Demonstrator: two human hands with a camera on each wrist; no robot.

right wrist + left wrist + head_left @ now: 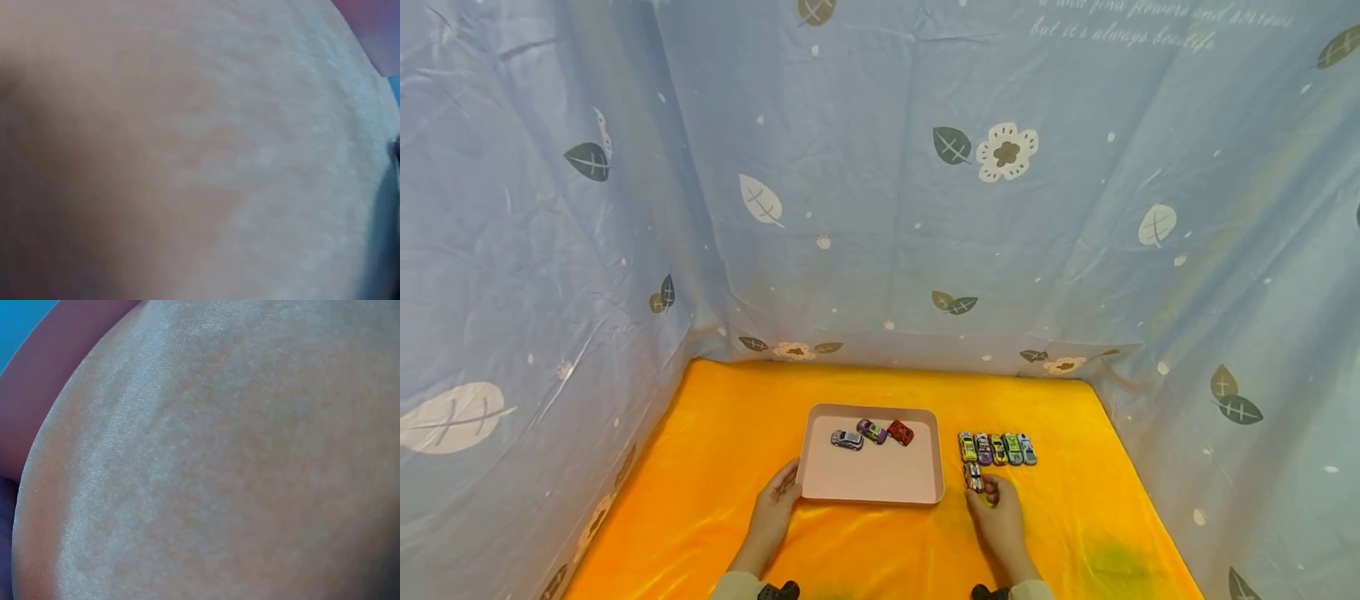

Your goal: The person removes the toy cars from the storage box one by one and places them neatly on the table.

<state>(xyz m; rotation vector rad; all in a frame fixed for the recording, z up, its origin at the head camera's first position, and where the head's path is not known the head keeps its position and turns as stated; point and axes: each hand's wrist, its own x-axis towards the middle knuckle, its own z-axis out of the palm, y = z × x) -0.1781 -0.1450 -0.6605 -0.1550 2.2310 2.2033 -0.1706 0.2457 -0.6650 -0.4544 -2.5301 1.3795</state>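
Observation:
My right hand (1002, 517) pinches a small white toy car (973, 477) with dark stripes between thumb and fingers. That car sits just in front of a row of several toy cars, below the yellow one (967, 447) at the row's left end. At the left side of a pink tray (872, 479), my left hand (775, 500) rests its fingertips against the outer wall. Inside the tray lie a silver car (847, 440), a purple and green car (872, 430) and a red car (900, 432). Both wrist views are mostly filled by skin.
A yellow-orange cloth (730, 442) covers the table. Pale blue curtains (865, 250) with leaf and flower prints enclose its back and both sides. Among the row right of the tray are a yellow and red car (997, 449) and a green car (1013, 448).

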